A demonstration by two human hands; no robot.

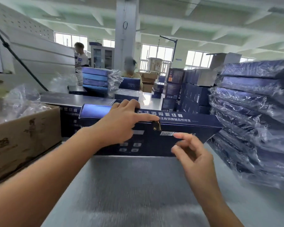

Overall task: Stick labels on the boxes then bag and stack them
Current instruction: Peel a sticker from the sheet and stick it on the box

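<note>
A dark blue flat box (170,123) stands on its long edge across the grey table (138,194), its near face tilted toward me. My left hand (120,122) grips its top edge, fingers curled over the far side and thumb stretched along the near edge beside a small gold clasp (156,126). A white barcode label (167,133) sits on the near face just right of the clasp. My right hand (190,153) hovers in front of that label with fingers loosely bent, the forefinger tip close to the label; whether it touches is unclear.
A tall stack of bagged blue boxes (256,122) fills the right side. A cardboard carton (23,136) holding clear plastic bags stands at the left. Unbagged boxes lie behind the held one. Two people work at a far table with more stacked boxes (95,79).
</note>
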